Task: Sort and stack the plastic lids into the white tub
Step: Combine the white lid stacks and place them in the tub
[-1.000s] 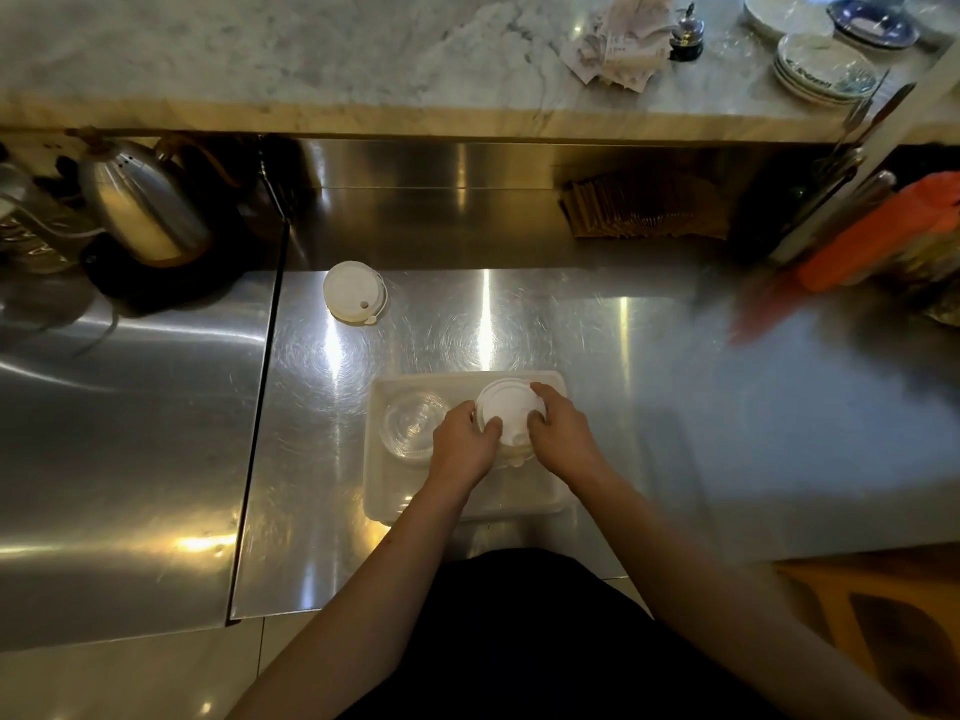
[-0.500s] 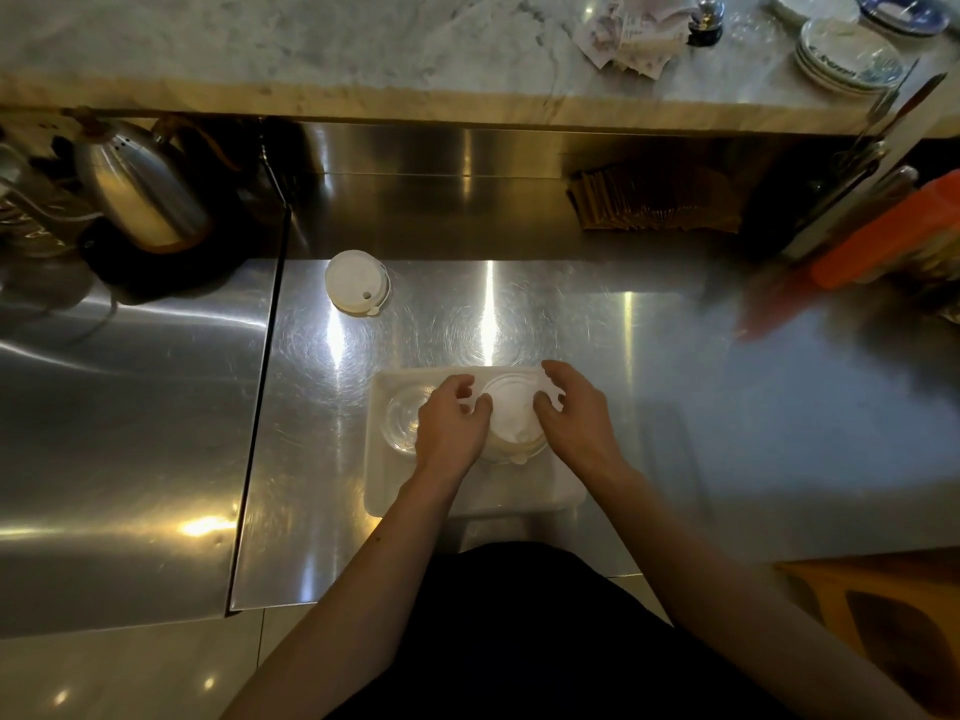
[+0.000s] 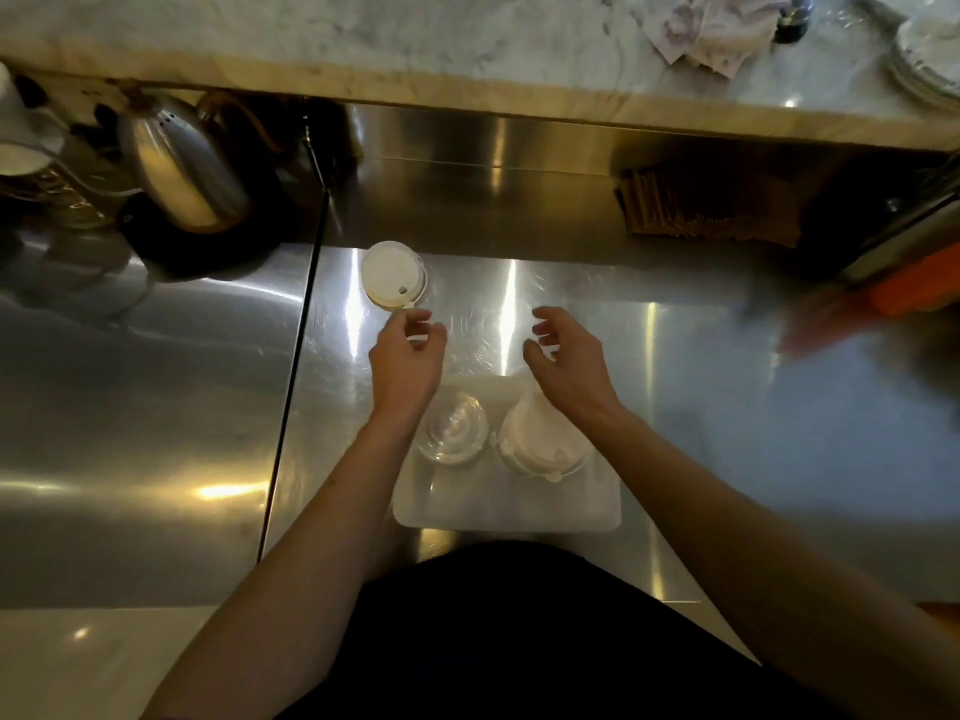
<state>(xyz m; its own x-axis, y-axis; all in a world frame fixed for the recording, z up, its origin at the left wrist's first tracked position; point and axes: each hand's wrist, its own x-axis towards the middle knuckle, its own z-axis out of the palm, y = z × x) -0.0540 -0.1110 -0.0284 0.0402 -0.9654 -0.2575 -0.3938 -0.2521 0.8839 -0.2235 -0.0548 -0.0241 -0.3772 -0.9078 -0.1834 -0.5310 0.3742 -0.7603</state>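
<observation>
**A:** so where's everything at? I see the white tub (image 3: 509, 511) low in the middle of the frame, on the steel counter (image 3: 649, 407).

**B:** yep, two piles in it. Clear lids (image 3: 451, 431) on the left side, white lids (image 3: 540, 444) stacked on the right, just beside each other. One more white lid (image 3: 394, 274) sits alone on the counter above the tub, left of center.

**A:** hands holding anything?

**B:** nope. Left hand (image 3: 408, 356) is empty, fingers loosely curled, just below that lone lid, doesn't look like it's touching. Right hand (image 3: 566, 356) is empty too, fingers spread, over the tub's far edge.

**A:** and upper left?

**B:** a metal kettle (image 3: 182, 163), under the marble shelf (image 3: 363, 39).
</observation>
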